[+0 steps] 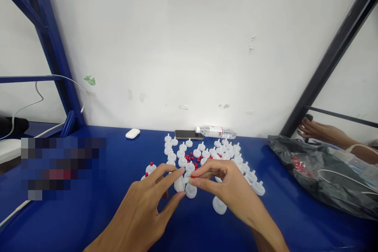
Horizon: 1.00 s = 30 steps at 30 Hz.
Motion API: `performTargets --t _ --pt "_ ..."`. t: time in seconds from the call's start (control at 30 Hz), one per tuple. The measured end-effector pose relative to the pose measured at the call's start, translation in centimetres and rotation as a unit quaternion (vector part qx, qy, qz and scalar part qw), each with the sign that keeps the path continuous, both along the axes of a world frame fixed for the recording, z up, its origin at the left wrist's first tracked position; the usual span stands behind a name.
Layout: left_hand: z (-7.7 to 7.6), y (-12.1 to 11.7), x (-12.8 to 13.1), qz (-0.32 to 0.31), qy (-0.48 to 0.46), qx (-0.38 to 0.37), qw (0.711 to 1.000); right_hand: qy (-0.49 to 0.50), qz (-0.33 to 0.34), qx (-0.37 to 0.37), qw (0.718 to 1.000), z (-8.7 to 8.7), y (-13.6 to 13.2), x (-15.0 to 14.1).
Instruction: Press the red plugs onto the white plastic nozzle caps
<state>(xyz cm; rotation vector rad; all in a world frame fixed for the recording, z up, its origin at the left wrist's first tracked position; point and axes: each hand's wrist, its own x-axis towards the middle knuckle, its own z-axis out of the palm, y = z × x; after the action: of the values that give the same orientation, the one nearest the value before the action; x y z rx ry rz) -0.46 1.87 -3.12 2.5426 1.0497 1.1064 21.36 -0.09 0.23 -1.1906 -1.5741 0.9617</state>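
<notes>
- No text, brand, number or sign can be read for certain.
- The clear bottle [230, 133], lying on its side at the back of the tabletop [112, 165], wears a white label [215, 131] with small reddish marks; whatever is printed there is too small to make out.
- At the right, the clear packaging [362, 169] by the dark bag [325, 193] has a pale bluish patch, too unclear to tell whether it is print.
- The pixelated patch [59, 165] at the left is illegible.
</notes>
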Motion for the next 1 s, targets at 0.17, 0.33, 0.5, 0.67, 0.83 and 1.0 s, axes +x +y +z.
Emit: performTargets --t 0.17,0.33,0.5,0.67,0.83,1.0 --pt "0.3 -0.4 0.2 -0.013 -0.041 -0.011 0.999 0.059 0.039 -0.031 0.997 0.3 -0.2 0.4" --pt "0.0 -0.6 0.1 0.003 -0.04 0.067 0.997 0.114 0.097 -0.053 0.987 0.4 -0.5 0.7" --pt "0.2 -1.3 -0.1 0.015 -0.004 0.14 0.99 0.207 0.184 -0.131 0.952 0.8 -1.1 -0.3" --pt "0.4 -1.9 0.0 0.007 0.022 0.134 0.991 0.252 0.23 -0.15 0.928 0.1 -0.9 -1.6" --pt "0.5 -1.8 0.1 0.0 0.006 0.144 0.99 0.247 0.208 -0.154 0.934 -0.4 -0.4 -2.0" --pt "0.5 -1.7 -0.2 0.003 0.026 0.16 0.987 0.264 0.19 -0.138 0.935 -0.5 -0.4 -2.7"
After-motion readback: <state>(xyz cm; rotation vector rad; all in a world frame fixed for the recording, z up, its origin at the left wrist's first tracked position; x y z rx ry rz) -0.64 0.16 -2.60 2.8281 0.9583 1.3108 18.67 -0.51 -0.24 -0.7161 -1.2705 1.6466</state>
